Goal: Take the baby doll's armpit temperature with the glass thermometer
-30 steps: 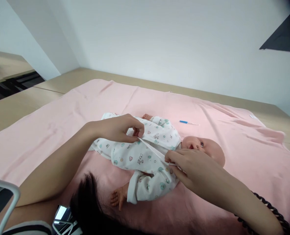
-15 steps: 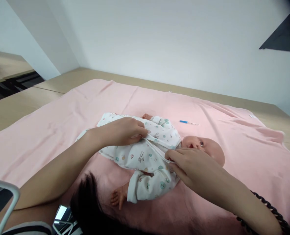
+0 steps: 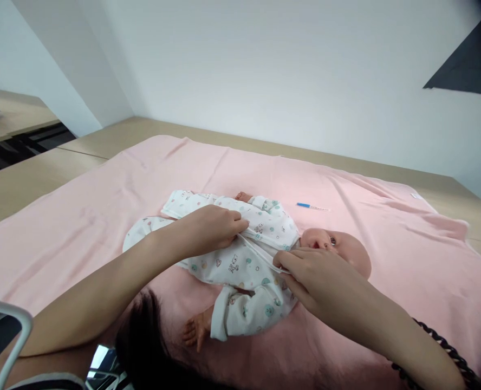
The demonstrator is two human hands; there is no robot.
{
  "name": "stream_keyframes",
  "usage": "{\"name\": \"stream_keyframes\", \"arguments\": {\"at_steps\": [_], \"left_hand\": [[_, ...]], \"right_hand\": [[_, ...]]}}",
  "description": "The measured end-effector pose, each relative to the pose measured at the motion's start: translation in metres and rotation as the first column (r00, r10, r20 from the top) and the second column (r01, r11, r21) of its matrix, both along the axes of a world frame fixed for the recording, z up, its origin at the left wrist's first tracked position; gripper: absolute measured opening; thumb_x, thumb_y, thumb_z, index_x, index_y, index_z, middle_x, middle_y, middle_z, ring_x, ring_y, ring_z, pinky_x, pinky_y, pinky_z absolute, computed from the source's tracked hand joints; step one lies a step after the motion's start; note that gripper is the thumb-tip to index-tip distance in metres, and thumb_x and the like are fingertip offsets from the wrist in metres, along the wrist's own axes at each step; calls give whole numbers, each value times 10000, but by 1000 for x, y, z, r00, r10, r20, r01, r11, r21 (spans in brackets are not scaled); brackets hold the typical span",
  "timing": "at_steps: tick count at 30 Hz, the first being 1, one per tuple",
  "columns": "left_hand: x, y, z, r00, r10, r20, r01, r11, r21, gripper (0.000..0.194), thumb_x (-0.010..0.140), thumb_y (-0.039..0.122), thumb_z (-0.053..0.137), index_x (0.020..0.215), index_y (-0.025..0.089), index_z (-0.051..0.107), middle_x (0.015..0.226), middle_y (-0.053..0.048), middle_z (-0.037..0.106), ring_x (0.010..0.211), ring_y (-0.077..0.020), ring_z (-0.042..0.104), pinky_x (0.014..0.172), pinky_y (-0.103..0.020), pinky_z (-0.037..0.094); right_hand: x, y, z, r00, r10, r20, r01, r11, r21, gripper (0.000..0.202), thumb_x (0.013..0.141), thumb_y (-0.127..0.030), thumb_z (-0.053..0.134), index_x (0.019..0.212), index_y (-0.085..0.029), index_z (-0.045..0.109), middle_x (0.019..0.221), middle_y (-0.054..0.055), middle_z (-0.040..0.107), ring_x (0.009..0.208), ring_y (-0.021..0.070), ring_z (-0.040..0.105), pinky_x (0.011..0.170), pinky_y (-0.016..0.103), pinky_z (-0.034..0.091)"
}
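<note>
A baby doll (image 3: pixel 352 252) lies on its back with its head to the right, dressed in a white printed top (image 3: pixel 228 266) with small animals and dots. My left hand (image 3: pixel 220 227) pinches the top's front edge near the middle of the chest. Close to the doll's neck, my right hand (image 3: pixel 311 276) grips the same front edge between thumb and fingers. The edge is lifted between my two hands, showing a pale inner strip. My fingers partly hide the grip points, and my right hand covers part of the doll's face.
A pink blanket (image 3: pixel 114 189) spreads under the doll over a wooden table (image 3: pixel 78 160). Beyond the doll lies a thermometer-like stick with a blue end (image 3: pixel 304 205). A white wall (image 3: pixel 265 70) stands behind the table. Dark hair hangs into view at the bottom.
My left hand has shifted slightly down and right along the top's edge, still pinching it. My right hand keeps its hold. The whole view has tilted a little.
</note>
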State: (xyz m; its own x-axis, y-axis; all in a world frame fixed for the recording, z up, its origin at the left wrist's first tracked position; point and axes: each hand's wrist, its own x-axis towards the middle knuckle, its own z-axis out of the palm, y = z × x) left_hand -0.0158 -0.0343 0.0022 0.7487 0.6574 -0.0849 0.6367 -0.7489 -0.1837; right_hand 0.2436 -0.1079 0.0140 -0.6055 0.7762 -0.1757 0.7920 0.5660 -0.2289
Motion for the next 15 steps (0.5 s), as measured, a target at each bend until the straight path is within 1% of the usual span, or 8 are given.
{"name": "stream_keyframes", "arguments": {"at_steps": [3, 6, 8, 10, 11, 13, 14, 15], "left_hand": [[3, -4, 3, 1000, 21, -21, -21, 1000, -5, 100, 922, 101, 587, 874, 188, 602, 848, -18, 668, 602, -166, 606, 510, -307, 251], [0, -5, 2, 999, 34, -5, -34, 998, 57, 113, 918, 91, 565, 929, 189, 620, 907, -20, 680, 543, -142, 568, 495, -307, 253], [-4, -5, 2, 999, 28, 25, -31, 993, 112, 142, 914, 82, 550, 967, 187, 629, 1070, -44, 705, 509, -110, 530, 494, -307, 252], [-8, -6, 5, 995, -9, 97, -1, 995, 100, 135, 919, 88, 551, 969, 189, 626, 1227, -57, 688, 526, -89, 528, 508, -301, 279], [-11, -7, 10, 989, -28, 147, 20, 998, 56, 121, 918, 91, 560, 952, 191, 620, 1232, -49, 684, 558, -91, 547, 523, -294, 305], [-17, -10, 22, 967, -42, 252, 69, 992, -101, 121, 904, 80, 588, 901, 200, 602, 1073, -16, 693, 639, -108, 583, 564, -276, 364], [-19, -12, 29, 954, -37, 296, 100, 975, -201, 138, 893, 68, 601, 878, 205, 594, 964, 3, 679, 673, -116, 593, 587, -263, 389], [-22, -15, 36, 942, -31, 333, 137, 944, -301, 153, 884, 59, 610, 864, 209, 590, 879, 18, 658, 691, -117, 596, 604, -249, 407]], "right_hand": [[1, 0, 1, 1000, -3, 10, 3, 1000, 0, 197, 946, -29, 558, 860, -207, 562, 844, -4, 677, 710, 196, 582, 600, 319, 230], [2, 0, 1, 999, -7, 42, 7, 1000, 9, 190, 949, -34, 557, 868, -206, 566, 861, 3, 684, 709, 202, 574, 612, 325, 248], [2, 1, 2, 998, -19, 52, 18, 1000, 13, 188, 946, -33, 562, 872, -206, 575, 850, 8, 680, 721, 209, 578, 625, 328, 269], [2, 2, 4, 999, -27, 43, 27, 1000, 14, 198, 935, -16, 566, 864, -200, 586, 852, 13, 679, 753, 213, 593, 654, 333, 309], [3, 2, 6, 999, -31, 37, 31, 999, 10, 208, 927, -4, 568, 854, -197, 592, 861, 15, 683, 781, 215, 605, 677, 337, 332], [5, 3, 11, 999, -38, 28, 38, 999, 0, 224, 911, 12, 577, 829, -194, 601, 872, 15, 687, 821, 216, 617, 716, 343, 363], [7, 3, 14, 999, -32, 18, 32, 999, -2, 220, 910, 6, 586, 824, -196, 608, 873, 12, 687, 829, 214, 618, 722, 344, 371], [10, 2, 16, 1000, -14, -4, 14, 1000, -5, 210, 918, -11, 594, 832, -201, 620, 872, 9, 686, 826, 210, 616, 721, 341, 378]]}}
